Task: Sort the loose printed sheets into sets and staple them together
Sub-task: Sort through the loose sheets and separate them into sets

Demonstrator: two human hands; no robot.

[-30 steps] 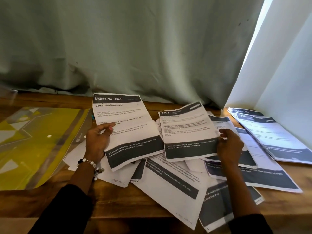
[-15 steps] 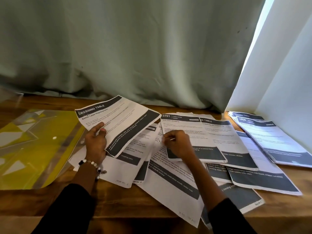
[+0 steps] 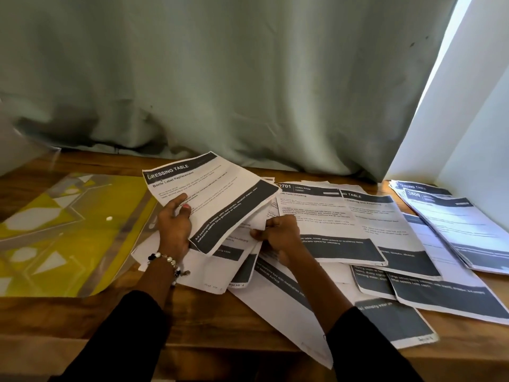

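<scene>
Head view: the left hand [image 3: 174,226] grips a sheet headed "Dressing Table" [image 3: 212,199], thumb on top and fingers beneath, holding it tilted up off the wooden table [image 3: 82,315], probably so its heading can be read and matched while the other hand searches. The right hand [image 3: 278,235] is curled, pinching the edge of a sheet [image 3: 256,223] in the loose pile [image 3: 275,293] just beside the raised one; it looks like it is picking out a partner page for the same set. The pile is fanned out across the middle of the table, pages overlapping at odd angles, with a "2701 Living Room" page [image 3: 325,216] lying on top to the right. A neater stack [image 3: 451,224] sits well apart by the white wall at the far right, likely pages already sorted. A yellow plastic folder [image 3: 68,230] lies flat on the left, touching the pile's edge. A grey-green curtain [image 3: 220,78] hangs behind the table. No stapler is visible, so I judge the work is at the sorting stage, with stapling not yet begun.
</scene>
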